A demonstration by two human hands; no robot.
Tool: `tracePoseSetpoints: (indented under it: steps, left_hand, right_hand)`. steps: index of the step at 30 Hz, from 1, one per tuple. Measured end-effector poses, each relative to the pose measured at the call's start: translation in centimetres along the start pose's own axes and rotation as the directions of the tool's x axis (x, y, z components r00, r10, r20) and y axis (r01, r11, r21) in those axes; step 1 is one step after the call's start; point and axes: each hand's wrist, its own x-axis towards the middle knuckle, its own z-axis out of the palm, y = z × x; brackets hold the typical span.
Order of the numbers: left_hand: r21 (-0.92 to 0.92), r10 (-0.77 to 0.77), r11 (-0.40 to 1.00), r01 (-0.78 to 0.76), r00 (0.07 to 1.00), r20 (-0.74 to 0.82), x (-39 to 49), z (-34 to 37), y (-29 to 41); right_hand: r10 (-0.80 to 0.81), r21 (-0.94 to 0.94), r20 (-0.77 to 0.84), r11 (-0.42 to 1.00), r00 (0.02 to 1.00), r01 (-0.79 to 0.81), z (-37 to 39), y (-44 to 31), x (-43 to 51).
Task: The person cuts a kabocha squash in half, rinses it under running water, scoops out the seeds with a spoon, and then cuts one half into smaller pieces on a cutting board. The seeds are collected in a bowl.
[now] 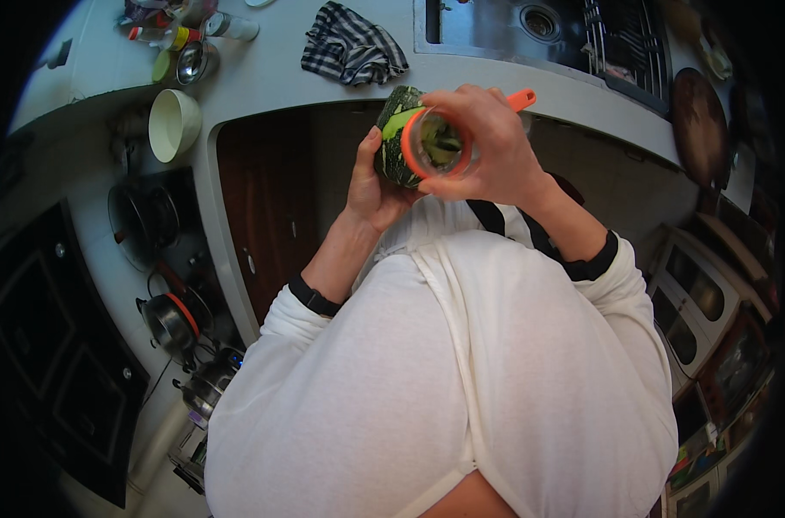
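My left hand (373, 181) holds a dark green mottled squash (395, 162) from below and the left side, thumb along its edge. A strip of lighter green flesh shows where skin is off. My right hand (489, 146) grips an orange peeler with a clear round container (439, 142), set against the right side of the squash. Green peelings lie inside the container. The peeler's orange handle (523, 99) sticks out beyond my right hand. The blade is hidden. Both hands are in front of the counter's edge.
Beyond my hands, a checked cloth (350, 45) lies on the white counter (269, 78). A steel sink (496, 22) is at the upper right, a pale bowl (174, 126) at the left corner. Pots (172, 320) stand farther left, and a round wooden board (700, 126) is at the right.
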Motion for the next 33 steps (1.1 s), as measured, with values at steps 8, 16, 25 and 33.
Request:
tracePoseSetpoints:
  steps: [8,16,25,33]
  left_hand:
    - [0.146,-0.007,0.989,0.003,1.0,0.03,-0.6,-1.9,0.1]
    - [-0.205,-0.085,0.972,0.116,0.984,0.155,-1.3,-4.2,1.0]
    - [-0.182,-0.107,0.976,0.117,0.992,0.065,-0.8,-1.6,0.2]
    - [-0.254,-0.095,0.955,0.151,0.971,0.219,-1.5,-4.1,0.0]
  right_hand:
    - [0.057,0.024,0.077,0.998,0.995,-0.059,-0.4,1.8,-1.3]
    - [0.365,-0.033,0.032,0.931,0.93,-0.364,-2.0,5.6,-4.3]
    - [-0.113,0.051,0.039,0.993,0.993,0.11,1.1,0.2,-0.3]
    - [0.443,-0.159,0.073,0.889,0.893,-0.428,-1.8,7.5,-3.7]
